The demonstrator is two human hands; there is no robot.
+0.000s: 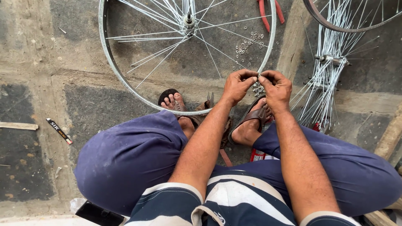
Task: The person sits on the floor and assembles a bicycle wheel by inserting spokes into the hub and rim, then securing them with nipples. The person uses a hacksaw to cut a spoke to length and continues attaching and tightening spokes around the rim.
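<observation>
both hands up at the near edge of the bicycle wheel rim (109,58). left hand (237,86) and right hand (276,88) are fingertip to fingertip, each pinched on a small cluster of silver spoke nipples (258,88) held between them; can't tell which hand carries most of it.

rim: bright silver, dimpled band, lying flat on the floor, near arc tucked against the sandalled feet. hub (189,20) at centre, upright axle. only some spokes laced, fanning unevenly from the hub; a few lie loose inside the rim. pile of loose nipples (248,44) on the floor inside the rim, right of the hub.

right of the hands: bundle of loose spokes (324,79) threaded on a second hub, splayed downward. second rim (335,25), darker, at top right. red plier handles (268,10) at top edge.

floor (54,58): rough concrete, patchy grey and tan, gritty, slab joints showing. small black flat stick (59,131) and a wood strip (19,125) at left. person squats, blue trousers, striped shirt.
</observation>
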